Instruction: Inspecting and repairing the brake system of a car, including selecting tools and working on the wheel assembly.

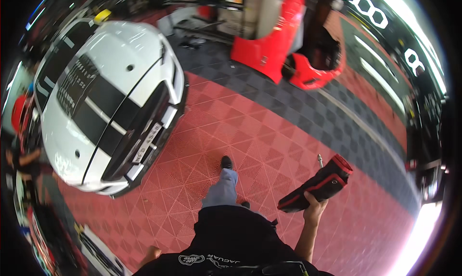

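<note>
My right hand is closed around a black tool roll with red trim, carried out to my right above the floor. The thumb lies across its near side. Past the far side of the roll sticks up a slim shiny metal tool end; whether it sits in the roll or in my hidden fingers, I cannot tell. At the lower edge, left of my body, only a small part of my left hand shows, with its fingers not distinguishable.
A white car with black stripes stands at left. Ahead are a red body panel and a red bumper. Red tiles border a dark grey tiled strip. Another person's arm shows at far left.
</note>
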Motion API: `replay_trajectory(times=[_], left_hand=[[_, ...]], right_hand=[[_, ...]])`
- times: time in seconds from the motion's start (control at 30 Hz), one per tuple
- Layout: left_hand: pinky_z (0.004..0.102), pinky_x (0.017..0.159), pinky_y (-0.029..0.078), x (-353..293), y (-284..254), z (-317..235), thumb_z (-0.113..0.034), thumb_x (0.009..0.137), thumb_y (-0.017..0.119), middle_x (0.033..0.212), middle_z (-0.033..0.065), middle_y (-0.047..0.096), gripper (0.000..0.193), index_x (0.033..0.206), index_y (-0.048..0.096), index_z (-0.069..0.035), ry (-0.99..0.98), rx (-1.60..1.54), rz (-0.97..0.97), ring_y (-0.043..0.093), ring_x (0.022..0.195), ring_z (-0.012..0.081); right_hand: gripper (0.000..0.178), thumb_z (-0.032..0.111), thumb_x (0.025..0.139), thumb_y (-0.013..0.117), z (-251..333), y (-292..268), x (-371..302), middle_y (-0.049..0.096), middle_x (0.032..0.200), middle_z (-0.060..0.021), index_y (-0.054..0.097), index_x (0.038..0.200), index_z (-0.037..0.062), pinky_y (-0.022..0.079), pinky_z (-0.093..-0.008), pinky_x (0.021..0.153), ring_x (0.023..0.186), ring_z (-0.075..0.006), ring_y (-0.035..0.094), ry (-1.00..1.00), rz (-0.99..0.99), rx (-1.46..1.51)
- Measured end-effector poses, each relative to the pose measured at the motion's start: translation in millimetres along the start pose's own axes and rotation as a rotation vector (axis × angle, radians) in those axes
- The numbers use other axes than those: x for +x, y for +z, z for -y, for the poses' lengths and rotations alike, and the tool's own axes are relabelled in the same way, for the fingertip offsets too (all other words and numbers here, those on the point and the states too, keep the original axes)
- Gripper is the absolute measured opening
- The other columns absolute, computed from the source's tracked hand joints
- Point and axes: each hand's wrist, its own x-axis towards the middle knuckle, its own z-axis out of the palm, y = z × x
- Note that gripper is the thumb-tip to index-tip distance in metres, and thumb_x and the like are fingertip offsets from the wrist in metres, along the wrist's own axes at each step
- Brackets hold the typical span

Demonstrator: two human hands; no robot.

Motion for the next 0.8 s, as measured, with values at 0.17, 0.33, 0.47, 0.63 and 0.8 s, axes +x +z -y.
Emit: replay_trajectory(times=[0.17, 0.33, 0.47, 0.63, 0.8], left_hand=[[0.0403, 0.070, 0.052, 127.3, 71.8, 24.0, -0.042, 0.082, 0.071, 0.090, 0.0123, 0.073, 0.042, 0.098, 0.070, -0.003, -1.018, -0.253, 0.546, 0.068, 0.079, 0.0247], [0.0506, 0.085, 0.052, 425.3, -8.4, -21.8, -0.033, 0.088, 0.055, 0.104, 0.0203, 0.069, 0.035, 0.099, 0.071, -0.004, -0.324, 0.253, 0.173, 0.065, 0.099, 0.0395], [0.0458, 0.091, 0.050, 623.6, -150.5, -160.4, -0.047, 0.094, 0.053, 0.117, 0.0186, 0.066, 0.051, 0.126, 0.061, -0.008, -0.067, -0.294, -0.312, 0.064, 0.104, 0.0366], [0.0425, 0.089, 0.051, 711.4, -305.9, -248.5, -0.035, 0.093, 0.056, 0.111, 0.0186, 0.067, 0.040, 0.119, 0.062, -0.005, 0.385, -0.340, -0.225, 0.065, 0.103, 0.0357], [0.0457, 0.088, 0.051, 765.7, -278.0, -102.2, -0.037, 0.094, 0.052, 0.110, 0.0186, 0.068, 0.039, 0.114, 0.065, -0.006, -0.027, -0.257, -0.506, 0.065, 0.102, 0.0370]], right_hand=[[0.044, -0.002, 0.066, 0.069, 0.8, 124.7, 93.7, 0.064, 0.095, -0.0067, 0.060, 0.109, 0.0004, 0.049, -0.0335, 0.086, 0.088, -0.0207, 0.062, 0.003, 0.129, 0.113], [0.036, 0.000, 0.067, 0.068, 35.2, 254.5, 163.4, 0.062, 0.088, -0.0042, 0.062, 0.102, 0.0017, 0.049, -0.0320, 0.082, 0.082, -0.0189, 0.061, -0.073, 0.292, 0.159], [0.025, 0.004, 0.068, 0.069, 30.0, 327.6, 238.3, 0.062, 0.083, -0.0043, 0.063, 0.092, 0.0009, 0.048, -0.0307, 0.077, 0.076, -0.0178, 0.060, -0.129, 0.480, 0.021], [0.031, 0.000, 0.067, 0.069, 27.7, 415.3, 321.2, 0.064, 0.088, -0.0058, 0.064, 0.098, -0.0008, 0.048, -0.0334, 0.082, 0.083, -0.0202, 0.061, -0.255, 0.567, -0.093], [0.054, 0.001, 0.067, 0.071, 10.3, 515.9, 415.9, 0.060, 0.108, -0.0071, 0.058, 0.120, -0.0006, 0.044, -0.0336, 0.094, 0.099, -0.0211, 0.056, -0.101, 0.864, 0.003]])
